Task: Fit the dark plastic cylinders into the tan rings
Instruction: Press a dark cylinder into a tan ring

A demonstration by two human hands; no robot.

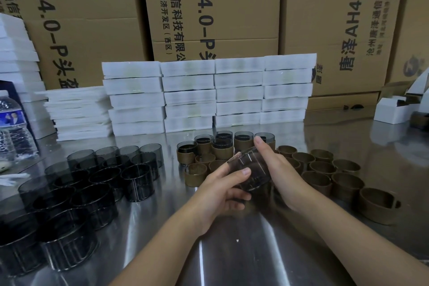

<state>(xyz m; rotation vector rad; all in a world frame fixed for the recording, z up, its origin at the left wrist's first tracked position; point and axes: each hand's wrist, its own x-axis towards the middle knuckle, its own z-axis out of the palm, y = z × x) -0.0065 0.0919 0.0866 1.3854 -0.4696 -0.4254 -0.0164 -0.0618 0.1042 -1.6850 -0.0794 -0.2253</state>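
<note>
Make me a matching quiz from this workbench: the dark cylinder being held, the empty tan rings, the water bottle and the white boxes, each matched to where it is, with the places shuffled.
Things
1. held dark cylinder
2. empty tan rings
3. water bottle
4. white boxes

Places
A. stacked at the back, in front of the cartons
B. at the far left edge of the table
C. between the left hand and right hand
D. standing grouped on the table's right side

Pairs: 1-C, 2-D, 3-B, 4-A
</note>
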